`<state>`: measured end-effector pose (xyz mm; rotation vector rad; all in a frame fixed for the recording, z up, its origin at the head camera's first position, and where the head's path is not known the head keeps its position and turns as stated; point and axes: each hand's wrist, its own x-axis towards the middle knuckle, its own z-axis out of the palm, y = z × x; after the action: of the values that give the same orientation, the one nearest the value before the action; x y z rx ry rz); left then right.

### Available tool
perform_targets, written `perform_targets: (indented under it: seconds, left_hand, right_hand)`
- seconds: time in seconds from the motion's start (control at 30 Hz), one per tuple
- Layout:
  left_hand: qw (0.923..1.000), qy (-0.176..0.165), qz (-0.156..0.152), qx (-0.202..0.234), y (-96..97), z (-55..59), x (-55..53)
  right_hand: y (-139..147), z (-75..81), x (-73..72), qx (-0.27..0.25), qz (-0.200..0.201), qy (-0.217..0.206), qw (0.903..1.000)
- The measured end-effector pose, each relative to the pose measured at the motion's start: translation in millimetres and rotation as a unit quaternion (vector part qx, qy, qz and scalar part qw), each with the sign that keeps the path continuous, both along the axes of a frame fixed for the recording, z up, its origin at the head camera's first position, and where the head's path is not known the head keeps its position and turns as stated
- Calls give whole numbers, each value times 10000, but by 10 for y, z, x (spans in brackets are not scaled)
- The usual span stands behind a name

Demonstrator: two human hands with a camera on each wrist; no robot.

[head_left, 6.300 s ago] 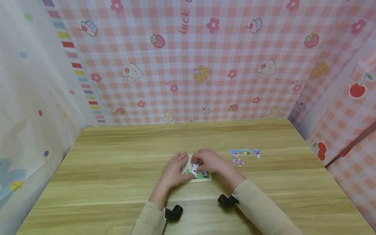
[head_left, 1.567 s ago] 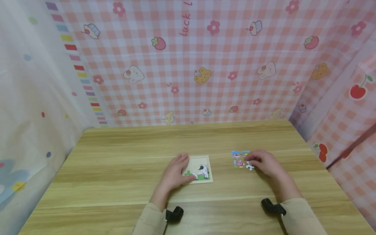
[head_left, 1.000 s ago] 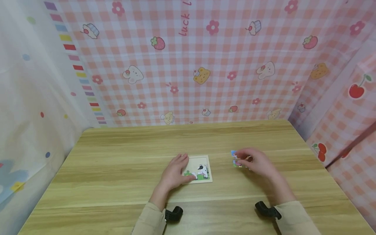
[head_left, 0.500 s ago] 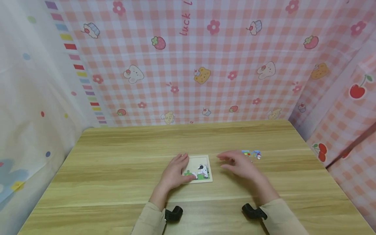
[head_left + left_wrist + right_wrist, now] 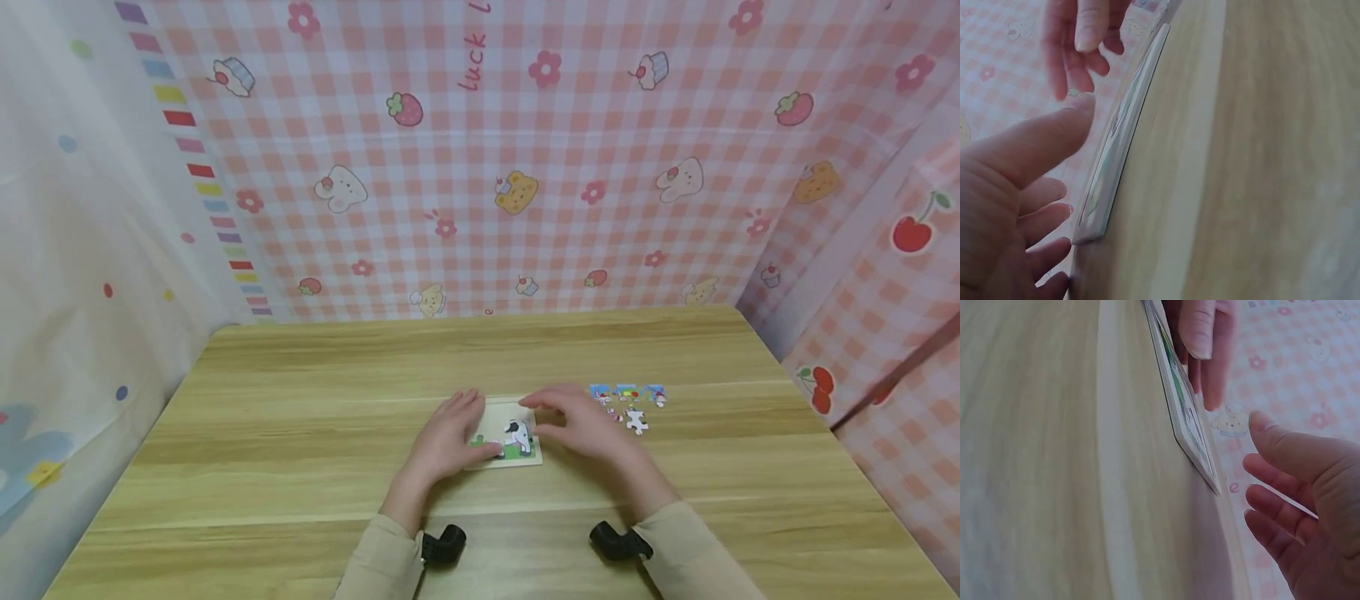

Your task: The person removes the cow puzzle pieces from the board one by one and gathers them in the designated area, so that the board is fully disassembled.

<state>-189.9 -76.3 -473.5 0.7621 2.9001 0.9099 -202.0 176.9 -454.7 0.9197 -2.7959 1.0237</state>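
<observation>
A small wooden puzzle tray (image 5: 498,411) lies on the table, pale and bare in its upper part, with cow and green grass pieces (image 5: 517,437) fitted along its lower part. At its left side is my left hand (image 5: 444,437), fingers extended by the edge and thumb over the lower pieces. My right hand (image 5: 577,421) hovers by the tray's right edge, thumb and fingers apart. Nothing shows between them in the right wrist view. Beyond that hand lie loose puzzle pieces: a white one (image 5: 636,421), a partly hidden pink one (image 5: 614,414), and blue-topped ones (image 5: 627,392).
The wood-grain table (image 5: 337,467) stretches around both hands. A pink checked cloth (image 5: 465,167) hangs behind its far edge, with more printed cloth on the left and right. A black camera mount sits at each wrist.
Earlier my right hand held a white piece over the tray; that piece then lay among the loose ones. Since then the right hand has moved left to the tray. My left hand stayed nearly still.
</observation>
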Motion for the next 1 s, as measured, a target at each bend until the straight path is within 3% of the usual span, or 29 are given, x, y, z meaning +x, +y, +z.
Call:
perform_targets:
  seconds: [0.2, 0.47, 1.0]
  left_hand:
    - [9999, 132, -61, -77, 100, 66, 7]
    - [9989, 328, 253, -224, 225, 18, 8]
    - [9978, 73, 643, -151, 245, -43, 6]
  right_hand:
    - [-91, -13, -19, 53, 181, 157, 9997]
    - [-148, -82, -47, 184, 298, 109, 9993]
    - [-191, -88, -80, 546, 267, 34, 9981]
